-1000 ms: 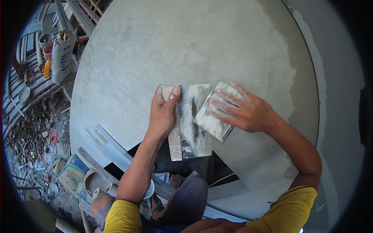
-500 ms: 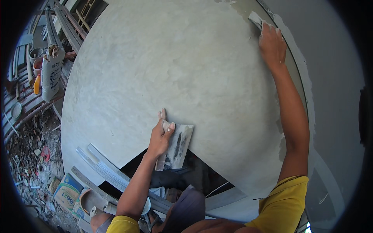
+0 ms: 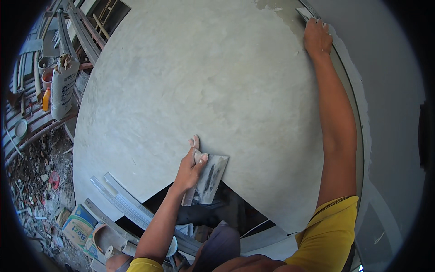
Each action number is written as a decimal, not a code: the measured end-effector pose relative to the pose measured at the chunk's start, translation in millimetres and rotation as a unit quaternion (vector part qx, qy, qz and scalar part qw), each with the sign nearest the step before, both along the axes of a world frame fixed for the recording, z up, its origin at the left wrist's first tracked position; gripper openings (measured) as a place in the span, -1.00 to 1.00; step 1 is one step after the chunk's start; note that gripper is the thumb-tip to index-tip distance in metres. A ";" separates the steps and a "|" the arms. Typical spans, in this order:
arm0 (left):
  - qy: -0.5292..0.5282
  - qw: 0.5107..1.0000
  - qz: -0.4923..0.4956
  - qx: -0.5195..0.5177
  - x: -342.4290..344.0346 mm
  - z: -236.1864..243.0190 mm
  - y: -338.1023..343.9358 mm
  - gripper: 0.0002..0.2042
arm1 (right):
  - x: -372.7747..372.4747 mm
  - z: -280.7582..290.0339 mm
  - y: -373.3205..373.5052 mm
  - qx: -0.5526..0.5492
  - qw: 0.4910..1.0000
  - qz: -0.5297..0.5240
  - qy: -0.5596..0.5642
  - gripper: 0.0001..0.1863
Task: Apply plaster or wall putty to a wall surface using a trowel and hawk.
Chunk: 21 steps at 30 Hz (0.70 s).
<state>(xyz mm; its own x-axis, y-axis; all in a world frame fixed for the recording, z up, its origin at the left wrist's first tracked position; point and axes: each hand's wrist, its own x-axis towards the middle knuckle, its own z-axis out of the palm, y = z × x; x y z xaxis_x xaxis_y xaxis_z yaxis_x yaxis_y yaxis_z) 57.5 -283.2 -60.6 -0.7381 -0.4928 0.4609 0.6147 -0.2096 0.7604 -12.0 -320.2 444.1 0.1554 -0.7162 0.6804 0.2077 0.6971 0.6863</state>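
Observation:
A broad plastered surface (image 3: 204, 81), pale grey and mottled, fills the middle. At its upper right edge, my right hand (image 3: 318, 38) grips a putty knife (image 3: 305, 14), its blade against the surface near a darker damp-looking patch (image 3: 286, 19). The knife's handle is hidden in my fist. Lower in the middle, my left hand (image 3: 186, 171) is closed on a flat rectangular plastering trowel (image 3: 212, 179) smeared with grey and white filler. One or two left fingers stick up beyond its edge. This trowel is tilted in front of the plastered surface and a dark opening below.
Metal straightedges (image 3: 120, 199) lie at lower left beside a bag (image 3: 79, 229) and a round container (image 3: 106, 238). Rubble (image 3: 41, 177) covers the ground at left. Farther back are a white sack (image 3: 63, 88), an orange bottle (image 3: 46, 99) and planks. A grey surface (image 3: 385, 90) adjoins at right.
My right hand and the putty knife have moved up and slightly right, toward the corner edge. My left hand with the trowel sits a little lower. The view has shifted slightly.

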 end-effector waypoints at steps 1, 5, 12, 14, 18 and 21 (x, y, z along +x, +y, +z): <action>0.000 1.000 0.000 0.000 2.6 1.9 -1.6 -0.29 | -1.0 0.9 -0.2 -0.002 1.000 -0.007 0.008 -0.78; -0.009 1.000 -0.028 0.001 11.3 8.0 -3.7 -0.29 | -11.1 2.9 1.2 0.004 1.000 -0.016 0.022 -0.77; -0.019 0.997 -0.075 0.012 10.7 8.4 -7.9 -0.30 | -13.9 -19.0 12.7 0.047 0.999 0.020 0.008 -0.70; -0.025 0.999 -0.042 0.003 10.3 4.7 -6.3 -0.31 | -12.4 -41.1 20.1 0.079 0.996 0.042 0.015 -0.69; -0.004 0.998 0.057 -0.028 0.0 -3.8 -3.1 -0.30 | 3.5 -60.3 25.1 0.131 0.991 0.038 0.016 -0.69; -0.006 0.999 0.026 -0.030 1.2 0.0 -4.7 -0.28 | 8.9 -23.4 10.5 0.069 0.995 0.065 0.005 -0.72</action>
<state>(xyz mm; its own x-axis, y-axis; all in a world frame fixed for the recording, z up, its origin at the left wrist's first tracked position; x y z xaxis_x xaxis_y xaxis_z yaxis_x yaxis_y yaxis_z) 58.7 -287.9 -60.6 -0.7179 -0.5016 0.4826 0.6148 -0.1316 0.7777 -3.1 -309.7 420.7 0.2596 -0.7762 0.5746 0.1291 0.6175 0.7759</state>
